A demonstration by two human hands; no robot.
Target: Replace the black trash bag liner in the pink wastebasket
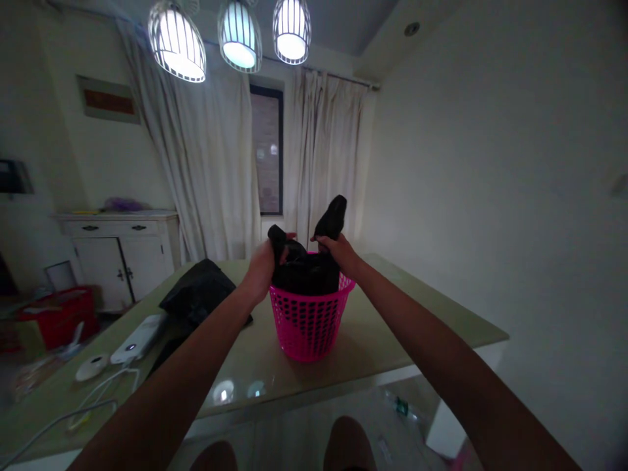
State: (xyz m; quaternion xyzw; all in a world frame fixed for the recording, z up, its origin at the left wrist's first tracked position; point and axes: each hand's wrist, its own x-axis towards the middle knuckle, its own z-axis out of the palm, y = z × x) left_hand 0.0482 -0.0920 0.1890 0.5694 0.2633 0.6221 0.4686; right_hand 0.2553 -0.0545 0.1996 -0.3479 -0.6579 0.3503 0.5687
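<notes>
Left hand (259, 267) and right hand (337, 252) each closed on the black plastic bag (307, 268), directly above the pink perforated plastic basket (308, 320) standing upright on the glossy worktop (402, 314).

Basket (308, 324): hot pink, grid of dark round holes all over the wall. Cloth (309, 265) in it: plain black, no print. Second cloth (199, 294) on the table: also black, slight sheen. Table (392, 314): pale olive-green top, glossy, white edge. Device (137, 339) on it: white with a dark dot; cable (105, 386) white. Cabinet (120, 252): white, dark handles. Box (56, 314) on the floor: red. Curtains (206, 163): off-white, plain. Window (267, 154): black frame. Lamps (240, 33): white striped cages, bluish-white glow. Walls (490, 163): cream.
</notes>
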